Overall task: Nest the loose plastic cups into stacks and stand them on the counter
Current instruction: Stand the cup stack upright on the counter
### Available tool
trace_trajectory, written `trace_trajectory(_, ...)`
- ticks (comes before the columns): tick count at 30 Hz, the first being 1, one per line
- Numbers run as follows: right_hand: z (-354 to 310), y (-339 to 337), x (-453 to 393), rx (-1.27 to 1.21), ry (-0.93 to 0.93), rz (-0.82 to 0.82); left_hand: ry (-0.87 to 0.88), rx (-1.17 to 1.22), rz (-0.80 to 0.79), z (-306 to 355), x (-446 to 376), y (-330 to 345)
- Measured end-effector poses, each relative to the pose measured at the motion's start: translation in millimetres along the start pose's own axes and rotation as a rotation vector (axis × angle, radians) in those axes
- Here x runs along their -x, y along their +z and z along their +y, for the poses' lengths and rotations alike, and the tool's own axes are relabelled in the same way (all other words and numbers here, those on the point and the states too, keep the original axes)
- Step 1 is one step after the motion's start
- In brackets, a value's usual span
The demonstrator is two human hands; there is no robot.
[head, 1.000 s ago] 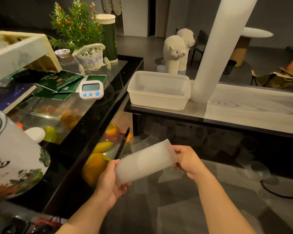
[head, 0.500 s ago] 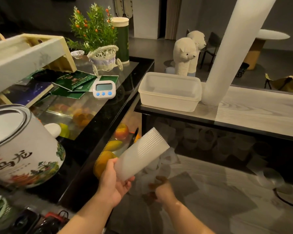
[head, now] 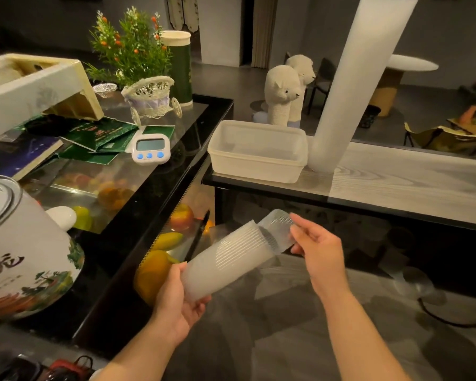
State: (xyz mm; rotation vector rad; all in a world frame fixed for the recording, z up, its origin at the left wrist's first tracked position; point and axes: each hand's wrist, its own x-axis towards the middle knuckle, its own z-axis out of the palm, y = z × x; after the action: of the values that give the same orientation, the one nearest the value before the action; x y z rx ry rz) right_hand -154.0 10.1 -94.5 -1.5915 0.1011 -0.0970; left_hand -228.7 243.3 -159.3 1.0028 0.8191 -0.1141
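Observation:
My left hand [head: 177,303] grips the bottom end of a short stack of clear ribbed plastic cups [head: 226,262], tilted with its open mouth up and to the right. My right hand [head: 318,250] holds a single clear cup [head: 276,231] by its side, with its lower end entering the mouth of the stack. A very tall stack of white cups [head: 352,86] stands leaning on the wood-grain counter [head: 410,185]. More loose clear cups [head: 412,284] lie on the lower surface under the counter, dim and hard to make out.
An empty white plastic tub [head: 256,149] sits on the counter's left end beside the tall stack. The black glass-topped case at left carries a timer [head: 149,149], a wicker cart [head: 150,96], a plant, green packets and a large painted tin [head: 22,257]. Fruit lies under the glass.
My right hand dropped to the lower surface, came back up with a single cup and brought it to the mouth of the stack. The camera view shifted slightly.

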Motion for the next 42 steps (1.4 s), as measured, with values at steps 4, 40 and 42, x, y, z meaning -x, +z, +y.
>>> trace_trajectory(4,-2,18,9,0.257,-0.016,-0.232,-0.005,0.016,0.003,2,3,3)
trace_trajectory(40,28,-21,-10,0.157,0.190,-0.145,-0.042,-0.053,0.065,2,11,2)
trace_trajectory(42,27,-18,-15,0.146,0.213,-0.136,-0.025,-0.061,0.068,4,13,0)
